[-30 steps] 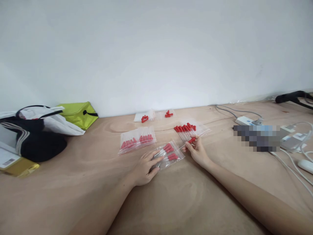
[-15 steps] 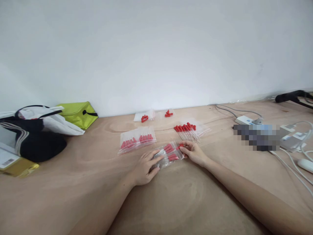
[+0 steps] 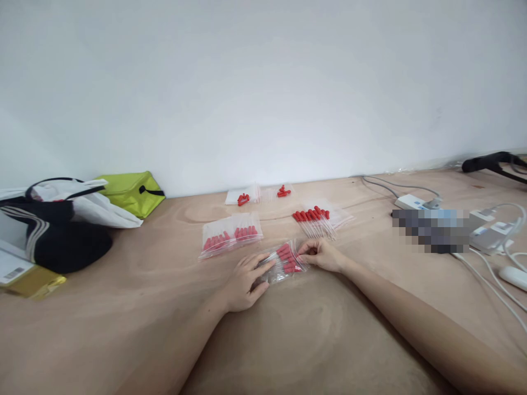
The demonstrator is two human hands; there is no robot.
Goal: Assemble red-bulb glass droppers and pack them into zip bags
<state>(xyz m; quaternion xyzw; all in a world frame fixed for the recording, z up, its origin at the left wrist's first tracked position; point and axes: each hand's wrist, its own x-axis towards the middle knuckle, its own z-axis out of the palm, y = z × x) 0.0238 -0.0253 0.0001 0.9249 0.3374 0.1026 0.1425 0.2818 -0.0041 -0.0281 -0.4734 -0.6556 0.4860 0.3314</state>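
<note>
A clear zip bag (image 3: 280, 277) lies on the table, holding several red-headed sticks (image 3: 285, 252) with their red ends toward its right-hand opening. My left hand (image 3: 245, 282) rests with its fingers stretched over the bag's left end, pressing on it. At the opening, my right hand (image 3: 323, 255) is closed in a pinch, thumb and fingertips together on the bag's edge. Just behind that hand, more red-headed sticks (image 3: 310, 214) with thin pale shafts lie in a row, partly over other clear bags (image 3: 341, 216).
Filled zip bags (image 3: 230, 236) lie left of centre. Two small clusters of red pieces (image 3: 244, 199) sit on bags near the wall. A dark cap (image 3: 68, 241), a lime-green bag (image 3: 135, 192) and a box (image 3: 20, 269) stand left. A power strip (image 3: 411, 202) and cables are right.
My right hand has moved slightly left and down against the bag's opening. The red-headed stick that it held now shows inside the bag. My left hand stays put.
</note>
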